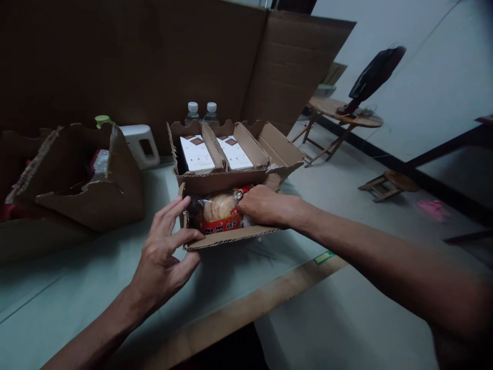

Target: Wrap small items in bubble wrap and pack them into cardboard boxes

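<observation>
**Hands at a snack box on a table**

On the pale table [57,308] sits an open cardboard box [231,237], its near compartment holding a red snack pack [220,210]; two white cartons [196,152] fill the far compartments. Right hand [265,205] reaches inside, fingers closed on the pack's end. Left hand [165,252], fingers spread, touches the box's near-left corner. Behind stand two bottles [192,112].

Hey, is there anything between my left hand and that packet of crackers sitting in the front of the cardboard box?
Yes. The front wall of the cardboard box stands between the left hand and the cracker packet; the left fingers touch that wall's corner from outside. The right hand already rests on the packet from above.
</observation>
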{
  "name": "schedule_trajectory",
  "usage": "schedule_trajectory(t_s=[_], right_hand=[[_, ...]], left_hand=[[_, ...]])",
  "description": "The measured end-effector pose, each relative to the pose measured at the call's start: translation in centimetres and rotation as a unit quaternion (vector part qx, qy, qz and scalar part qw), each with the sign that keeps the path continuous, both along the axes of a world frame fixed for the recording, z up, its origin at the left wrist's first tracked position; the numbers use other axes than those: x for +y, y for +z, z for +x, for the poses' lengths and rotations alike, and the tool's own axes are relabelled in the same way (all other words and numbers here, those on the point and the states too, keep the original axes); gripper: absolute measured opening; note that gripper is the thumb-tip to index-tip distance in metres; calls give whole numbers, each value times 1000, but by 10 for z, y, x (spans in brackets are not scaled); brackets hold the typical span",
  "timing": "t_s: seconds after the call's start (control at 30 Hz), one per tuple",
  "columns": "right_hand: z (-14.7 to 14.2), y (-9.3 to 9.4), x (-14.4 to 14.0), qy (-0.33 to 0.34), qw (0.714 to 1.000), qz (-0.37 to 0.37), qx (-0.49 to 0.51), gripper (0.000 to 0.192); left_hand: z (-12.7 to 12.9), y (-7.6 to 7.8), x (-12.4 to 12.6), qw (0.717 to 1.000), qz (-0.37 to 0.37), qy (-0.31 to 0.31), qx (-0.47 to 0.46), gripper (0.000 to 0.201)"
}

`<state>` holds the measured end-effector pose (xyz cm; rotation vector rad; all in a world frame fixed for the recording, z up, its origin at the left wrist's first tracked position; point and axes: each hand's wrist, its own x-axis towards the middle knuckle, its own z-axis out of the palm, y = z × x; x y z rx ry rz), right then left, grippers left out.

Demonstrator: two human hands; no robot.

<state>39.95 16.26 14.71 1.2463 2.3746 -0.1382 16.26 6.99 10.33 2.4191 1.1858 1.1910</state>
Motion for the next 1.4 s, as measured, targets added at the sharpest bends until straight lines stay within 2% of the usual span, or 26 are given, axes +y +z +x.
schedule_trajectory(t_s=[0.1, 0.17, 0.23, 0.3, 0.33, 0.4, 0.47, 0.53, 0.57, 0.63, 0.7, 0.8, 0.9, 0.97, 1.03, 1.1, 1.2, 1.3, 1.33, 1.4], right_hand=[[11, 15, -1, 0, 998, -56, -20, 26], [29, 34, -15, 8, 998, -28, 57, 35], [53, 52, -43, -2, 980, 96, 174, 37], [79, 60, -78, -49, 927, 257, 270, 26], [91, 58, -95, -90, 903, 306, 290, 23], [109, 41, -120, -186, 859, 339, 335, 25], [113, 9, -126, -255, 837, 278, 396, 40], [105, -29, -114, -282, 816, 187, 468, 63], [98, -46, -105, -288, 801, 148, 504, 66], [80, -73, -91, -305, 764, 109, 558, 63], [63, -88, -93, -327, 741, 110, 576, 57], [35, -95, -128, -327, 745, 122, 568, 43], [-10, -91, -166, -250, 761, 86, 592, 33], [-46, -83, -170, -195, 766, 56, 610, 41], [-75, -73, -154, -177, 762, 39, 622, 50], [-86, -65, -132, -191, 749, 37, 634, 49], [-67, -62, -119, -238, 740, 84, 623, 38], [-39, -70, -147, -271, 747, 166, 584, 33], [-36, -74, -161, -274, 750, 168, 578, 31], [-44, -82, -186, -257, 763, 129, 579, 32]], left_hand=[[3, -1, 2, 1000, 3, 3, -8, 21], [5, -2, 2, 999, 9, 12, -28, 19], [3, -5, -2, 997, 12, 31, -64, 23], [-4, -13, -8, 992, 6, 55, -109, 42], [-8, -19, -11, 990, -6, 65, -129, 54], [-14, -35, -14, 983, -55, 72, -161, 72], [-12, -51, -11, 971, -128, 64, -191, 81], [1, -62, -4, 951, -203, 41, -228, 84], [10, -65, 1, 941, -229, 28, -248, 85], [26, -67, 6, 924, -255, 10, -285, 84], [32, -68, 0, 915, -258, 17, -311, 81], [8, -76, -42, 903, -276, 77, -319, 68], [-49, -86, -99, 877, -291, 192, -329, 56], [-88, -81, -120, 857, -270, 276, -342, 58], [-111, -66, -117, 854, -242, 316, -336, 60], [-111, -47, -96, 871, -207, 300, -330, 57], [-84, -32, -71, 898, -168, 215, -344, 58], [-63, -45, -87, 912, -196, 156, -325, 64], [-64, -53, -99, 909, -206, 161, -324, 65], [-78, -68, -122, 893, -216, 207, -336, 64]])
